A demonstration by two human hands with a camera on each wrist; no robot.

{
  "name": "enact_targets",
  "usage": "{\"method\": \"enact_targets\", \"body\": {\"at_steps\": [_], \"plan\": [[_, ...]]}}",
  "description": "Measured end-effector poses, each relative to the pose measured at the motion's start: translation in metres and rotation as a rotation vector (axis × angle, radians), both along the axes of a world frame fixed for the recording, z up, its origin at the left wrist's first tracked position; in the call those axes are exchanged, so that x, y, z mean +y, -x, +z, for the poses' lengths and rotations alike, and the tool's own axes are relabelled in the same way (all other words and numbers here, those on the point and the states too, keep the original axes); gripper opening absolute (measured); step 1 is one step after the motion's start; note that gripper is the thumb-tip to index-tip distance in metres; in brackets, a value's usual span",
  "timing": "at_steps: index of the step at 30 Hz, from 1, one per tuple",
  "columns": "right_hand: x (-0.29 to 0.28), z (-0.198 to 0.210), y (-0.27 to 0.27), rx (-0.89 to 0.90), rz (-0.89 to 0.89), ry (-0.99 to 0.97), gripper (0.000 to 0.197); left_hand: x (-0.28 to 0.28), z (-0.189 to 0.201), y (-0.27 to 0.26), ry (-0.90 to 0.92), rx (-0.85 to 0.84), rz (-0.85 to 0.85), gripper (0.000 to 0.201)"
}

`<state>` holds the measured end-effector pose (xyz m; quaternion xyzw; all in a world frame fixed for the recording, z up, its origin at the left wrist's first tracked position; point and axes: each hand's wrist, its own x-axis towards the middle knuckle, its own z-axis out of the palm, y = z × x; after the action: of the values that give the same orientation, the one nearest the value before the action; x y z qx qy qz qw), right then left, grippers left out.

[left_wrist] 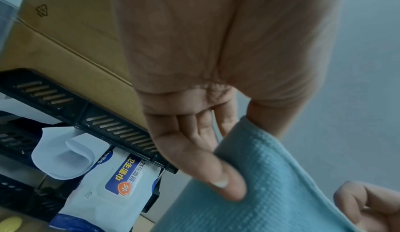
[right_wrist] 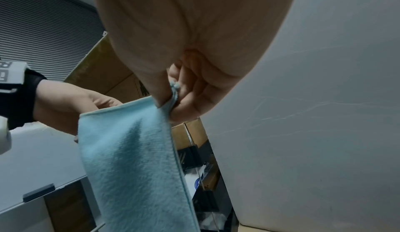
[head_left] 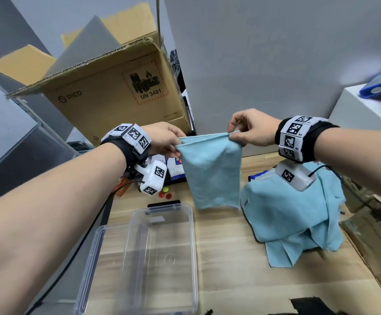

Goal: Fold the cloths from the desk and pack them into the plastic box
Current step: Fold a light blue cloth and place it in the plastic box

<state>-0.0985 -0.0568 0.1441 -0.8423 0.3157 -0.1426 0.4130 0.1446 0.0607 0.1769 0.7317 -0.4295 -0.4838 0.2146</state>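
Right now the left hand (head_left: 164,139) and the right hand (head_left: 252,128) each pinch a top corner of a light blue cloth (head_left: 212,171), thumb against fingers, so it hangs in the air, apparently doubled over, above the desk (head_left: 226,258). The folding step looks under way. Below and to the near left stands the clear plastic box (head_left: 191,226), with nothing in it. To the right lies a heap of more blue cloths (head_left: 298,214), unfolded. Next, I judge, the hanging cloth needs another fold, corners kept matched, then lowering into the box.
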Motion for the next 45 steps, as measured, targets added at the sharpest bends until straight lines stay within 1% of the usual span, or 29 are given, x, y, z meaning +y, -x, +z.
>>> {"method": "enact_targets", "body": {"at_steps": [3, 4, 7, 9, 11, 13, 15, 16, 17, 20, 21, 22, 24, 26, 29, 32, 34, 36, 38, 40, 43, 45], "plan": [[-0.002, -0.001, 0.002, -0.034, -0.004, -0.031, 0.016, 0.004, 0.002, 0.000, 0.034, 0.070, -0.001, 0.023], [-0.002, -0.001, 0.003, -0.028, 0.002, -0.028, 0.015, 0.005, 0.003, 0.001, 0.041, 0.095, 0.008, 0.024], [0.001, 0.000, 0.005, -0.019, -0.011, -0.004, 0.002, 0.011, 0.003, 0.005, 0.079, 0.201, 0.032, 0.027], [0.002, -0.001, 0.004, -0.020, -0.028, 0.005, 0.009, 0.016, 0.004, 0.006, 0.099, 0.294, 0.053, 0.033], [0.004, -0.001, 0.005, -0.017, -0.036, -0.003, 0.012, 0.022, 0.004, 0.005, 0.065, 0.365, 0.084, 0.038], [0.006, -0.001, 0.006, -0.007, -0.037, -0.016, 0.011, 0.028, 0.004, 0.006, 0.029, 0.392, 0.071, 0.042], [0.011, -0.003, 0.008, 0.007, -0.020, -0.042, 0.010, 0.034, 0.000, 0.006, 0.038, 0.319, -0.014, 0.042], [0.014, -0.004, 0.008, 0.011, -0.011, -0.055, 0.010, 0.036, -0.003, 0.007, 0.052, 0.251, -0.068, 0.039], [0.017, -0.006, 0.008, 0.017, -0.004, -0.062, 0.010, 0.039, -0.005, 0.009, 0.058, 0.172, -0.112, 0.033], [0.023, -0.008, 0.009, 0.050, 0.008, -0.084, 0.010, 0.041, -0.014, 0.012, 0.046, -0.164, -0.242, 0.021], [0.026, -0.009, 0.009, 0.066, 0.015, -0.096, 0.009, 0.043, -0.015, 0.014, 0.033, -0.234, -0.280, 0.015], [0.030, -0.008, 0.010, 0.090, 0.026, -0.109, 0.009, 0.045, -0.016, 0.016, 0.011, -0.266, -0.312, 0.013], [0.034, -0.005, 0.014, 0.165, 0.066, -0.152, 0.009, 0.047, -0.016, 0.019, -0.070, -0.273, -0.376, 0.013], [0.040, 0.001, 0.020, 0.260, 0.149, -0.224, 0.007, 0.052, -0.013, 0.024, -0.177, -0.278, -0.461, 0.012], [0.048, 0.011, 0.026, 0.374, 0.264, -0.319, 0.006, 0.057, -0.009, 0.031, -0.306, -0.237, -0.549, 0.012], [0.048, 0.014, 0.026, 0.390, 0.263, -0.356, 0.006, 0.058, -0.009, 0.033, -0.358, -0.171, -0.554, 0.010], [0.045, 0.011, 0.026, 0.385, 0.238, -0.382, 0.006, 0.058, -0.010, 0.031, -0.368, -0.114, -0.531, 0.014], [0.042, 0.004, 0.025, 0.384, 0.208, -0.383, 0.006, 0.055, -0.017, 0.028, -0.359, -0.071, -0.464, 0.016], [0.038, -0.007, 0.021, 0.393, 0.161, -0.319, 0.006, 0.049, -0.032, 0.025, -0.298, -0.074, -0.369, 0.014], [0.034, -0.025, 0.015, 0.439, 0.115, -0.190, 0.007, 0.043, -0.055, 0.023, -0.190, -0.194, -0.308, 0.011], [0.025, -0.066, 0.002, 0.500, 0.059, -0.005, 0.011, 0.031, -0.098, 0.027, -0.062, -0.500, -0.275, 0.013], [0.024, -0.097, -0.004, 0.506, -0.002, 0.072, 0.009, 0.026, -0.122, 0.037, -0.009, -0.657, -0.270, 0.008]]}}
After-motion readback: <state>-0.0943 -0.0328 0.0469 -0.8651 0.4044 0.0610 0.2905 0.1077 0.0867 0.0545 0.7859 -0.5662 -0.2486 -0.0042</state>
